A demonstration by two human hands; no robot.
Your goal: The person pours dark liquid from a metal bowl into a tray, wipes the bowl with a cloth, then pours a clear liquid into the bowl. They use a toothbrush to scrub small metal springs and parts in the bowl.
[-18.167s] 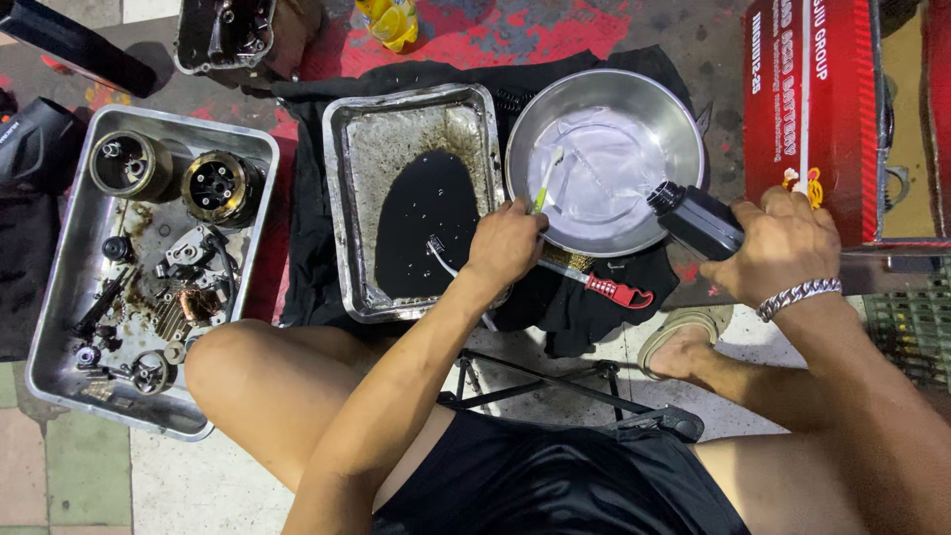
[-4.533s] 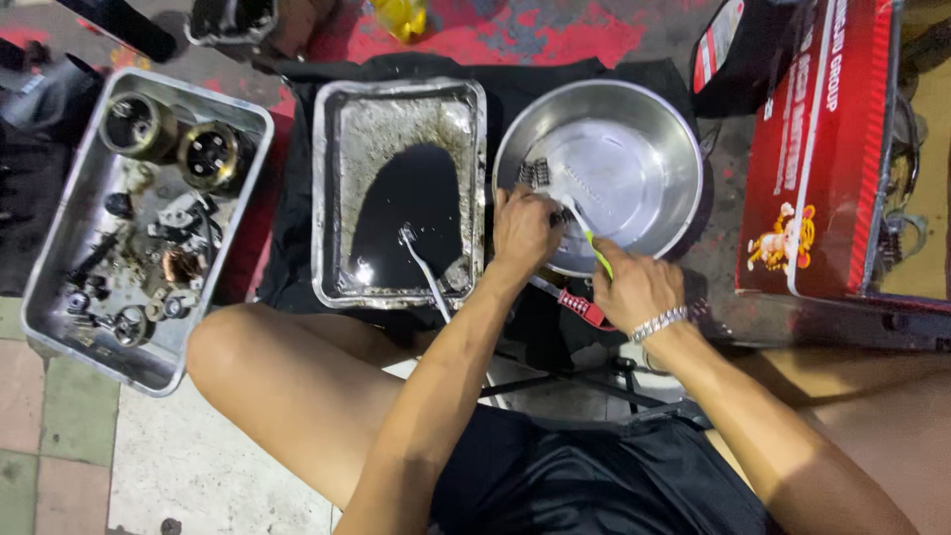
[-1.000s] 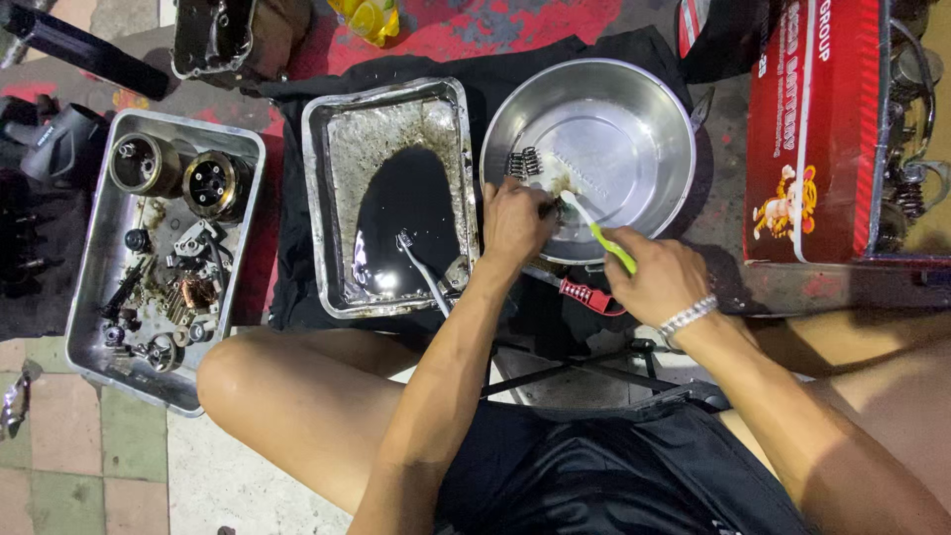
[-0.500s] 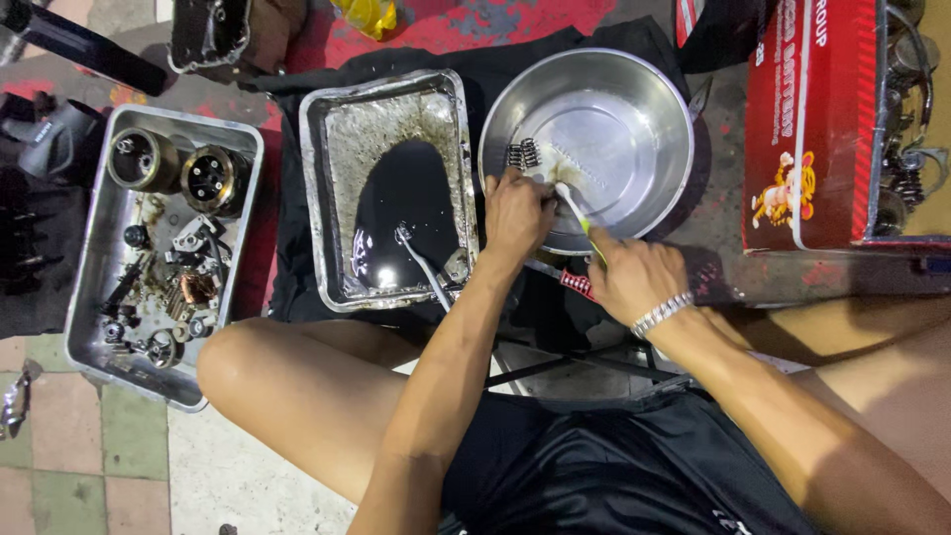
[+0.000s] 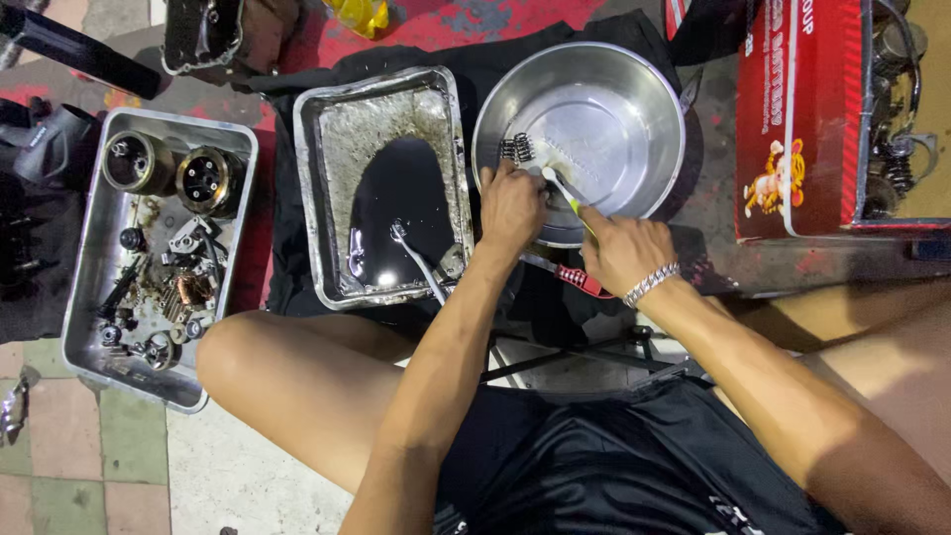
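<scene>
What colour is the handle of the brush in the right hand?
Yellow-green, with a pale head; the toothbrush in the right hand shows in the head view, the only one.

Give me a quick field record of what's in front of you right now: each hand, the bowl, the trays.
left hand: holds a small part, hidden by the fingers, over the round steel bowl
right hand: grips a green-handled toothbrush, bristles at that part
small coil springs: lying in the bowl, left side
middle steel tray: pool of black oil, another brush lying in it
left steel tray: greasy engine parts
red cardboard box: right of the bowl
</scene>
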